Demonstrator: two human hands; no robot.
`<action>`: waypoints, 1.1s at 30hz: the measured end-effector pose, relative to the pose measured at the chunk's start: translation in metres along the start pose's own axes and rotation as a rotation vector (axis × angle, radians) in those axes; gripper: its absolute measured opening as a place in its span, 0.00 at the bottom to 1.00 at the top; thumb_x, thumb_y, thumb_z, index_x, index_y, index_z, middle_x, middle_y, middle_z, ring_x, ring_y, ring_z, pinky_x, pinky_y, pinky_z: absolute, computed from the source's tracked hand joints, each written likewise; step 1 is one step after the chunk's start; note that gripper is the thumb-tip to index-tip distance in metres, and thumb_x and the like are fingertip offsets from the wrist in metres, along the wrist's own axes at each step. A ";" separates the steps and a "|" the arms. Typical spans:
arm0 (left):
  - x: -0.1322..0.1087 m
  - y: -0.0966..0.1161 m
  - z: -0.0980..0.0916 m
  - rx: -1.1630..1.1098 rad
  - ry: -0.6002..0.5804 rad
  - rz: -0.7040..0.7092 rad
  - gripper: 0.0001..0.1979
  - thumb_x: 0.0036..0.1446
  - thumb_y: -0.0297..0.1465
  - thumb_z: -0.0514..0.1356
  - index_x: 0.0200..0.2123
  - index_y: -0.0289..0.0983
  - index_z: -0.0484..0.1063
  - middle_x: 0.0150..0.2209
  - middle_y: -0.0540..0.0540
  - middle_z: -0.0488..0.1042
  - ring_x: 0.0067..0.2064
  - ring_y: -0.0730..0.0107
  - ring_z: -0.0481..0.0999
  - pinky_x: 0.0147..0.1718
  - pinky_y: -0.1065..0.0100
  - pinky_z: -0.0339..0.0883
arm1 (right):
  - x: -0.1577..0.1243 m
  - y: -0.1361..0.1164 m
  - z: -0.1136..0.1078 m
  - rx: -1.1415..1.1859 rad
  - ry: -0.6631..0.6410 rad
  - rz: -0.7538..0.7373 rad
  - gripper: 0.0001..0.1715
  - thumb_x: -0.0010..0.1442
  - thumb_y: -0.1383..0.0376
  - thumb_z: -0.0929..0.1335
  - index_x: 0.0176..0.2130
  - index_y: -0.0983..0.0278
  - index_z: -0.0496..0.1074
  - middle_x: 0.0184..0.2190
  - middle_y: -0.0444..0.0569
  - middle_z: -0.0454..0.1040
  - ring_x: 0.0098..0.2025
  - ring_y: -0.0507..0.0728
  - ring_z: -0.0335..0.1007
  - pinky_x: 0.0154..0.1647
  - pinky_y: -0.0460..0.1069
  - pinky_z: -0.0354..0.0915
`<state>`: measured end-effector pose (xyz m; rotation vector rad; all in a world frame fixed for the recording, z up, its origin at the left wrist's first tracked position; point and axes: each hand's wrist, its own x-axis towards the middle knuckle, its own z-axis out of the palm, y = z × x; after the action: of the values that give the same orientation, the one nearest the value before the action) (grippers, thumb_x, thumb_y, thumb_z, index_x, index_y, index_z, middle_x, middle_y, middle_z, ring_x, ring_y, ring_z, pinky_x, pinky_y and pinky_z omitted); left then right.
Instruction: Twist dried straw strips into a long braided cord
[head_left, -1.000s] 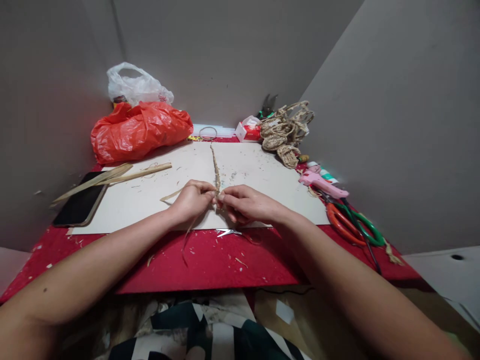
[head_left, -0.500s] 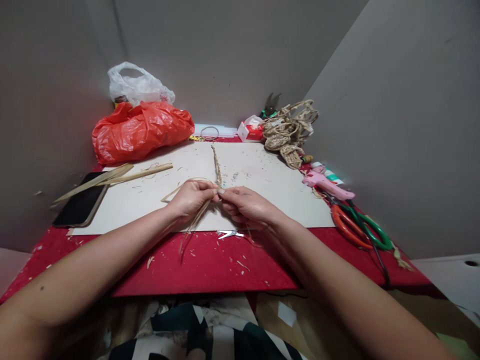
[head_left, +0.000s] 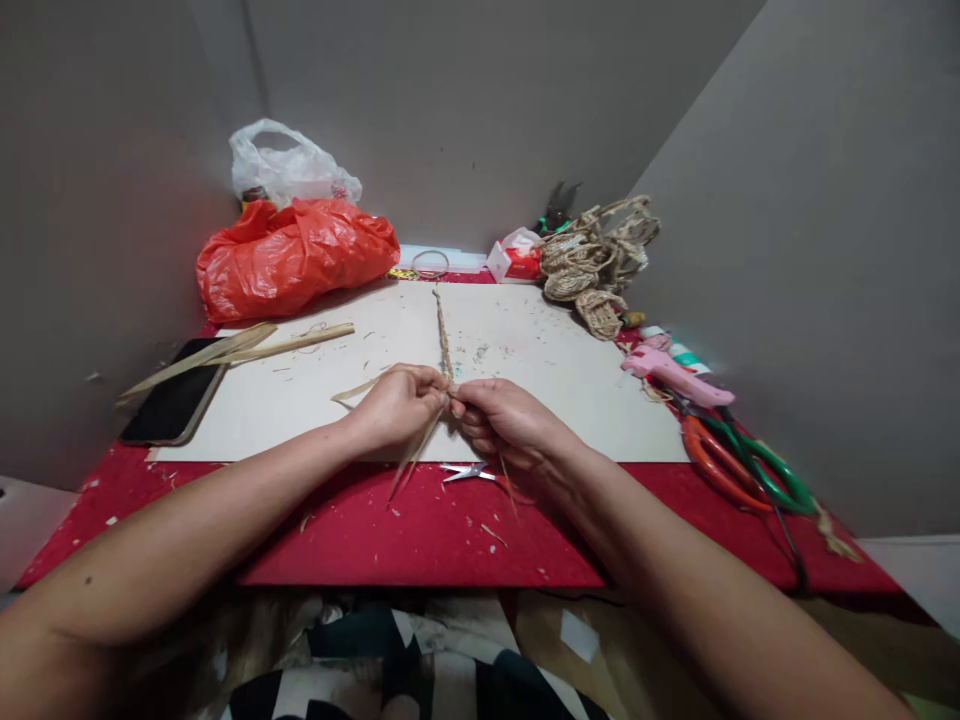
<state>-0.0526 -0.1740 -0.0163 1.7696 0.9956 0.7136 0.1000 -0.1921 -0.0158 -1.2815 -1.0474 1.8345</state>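
A thin braided straw cord runs away from me over the white board. At its near end, my left hand pinches the strands between thumb and fingers. Right beside it, my right hand is closed on the same end, its thumb almost touching the left fingertips. Loose straw strands hang below the left hand, and a thin strand hangs under the right. Small scissors lie at the board's near edge, just below my hands. The exact pinch point is partly hidden by my fingers.
At the left, dry straw strips lie across a phone, with a red plastic bag behind. On the right are a bundle of braided cord, a pink glue gun and large scissors with orange and green handles.
Both hands stay pinched at the cord's near end, with small finger shifts. The loose strands hang at a slightly different angle. The whole view has shifted a little.
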 end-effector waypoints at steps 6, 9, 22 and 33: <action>-0.006 0.008 -0.010 0.443 -0.060 0.062 0.12 0.54 0.26 0.50 0.33 0.34 0.74 0.32 0.45 0.76 0.33 0.71 0.71 0.36 0.69 0.62 | 0.001 0.003 0.012 -0.163 0.183 -0.069 0.14 0.50 0.69 0.61 0.16 0.65 0.62 0.06 0.36 0.48 0.09 0.44 0.37 0.11 0.43 0.35; -0.009 0.011 -0.010 0.689 0.020 0.064 0.12 0.55 0.29 0.50 0.30 0.35 0.74 0.29 0.43 0.75 0.31 0.69 0.70 0.33 0.68 0.61 | 0.002 0.003 0.014 -0.195 0.197 -0.080 0.15 0.50 0.69 0.61 0.15 0.65 0.62 0.06 0.37 0.48 0.09 0.44 0.37 0.11 0.44 0.35; -0.026 0.010 0.018 1.128 -0.037 0.143 0.15 0.57 0.25 0.44 0.45 0.32 0.64 0.27 0.41 0.73 0.29 0.61 0.74 0.29 0.64 0.64 | -0.003 0.006 0.004 0.062 0.000 -0.065 0.17 0.48 0.67 0.65 0.15 0.63 0.53 0.09 0.35 0.47 0.12 0.43 0.36 0.13 0.43 0.36; -0.021 0.013 0.000 0.604 0.234 0.237 0.16 0.58 0.37 0.48 0.29 0.36 0.70 0.25 0.47 0.71 0.26 0.73 0.67 0.28 0.71 0.59 | 0.001 0.003 -0.008 0.208 -0.132 -0.014 0.11 0.51 0.67 0.67 0.21 0.67 0.62 0.14 0.34 0.42 0.15 0.42 0.32 0.12 0.39 0.35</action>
<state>-0.0595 -0.1947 -0.0054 2.3978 1.2628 0.8383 0.1072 -0.1904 -0.0203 -1.0408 -0.9025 1.9814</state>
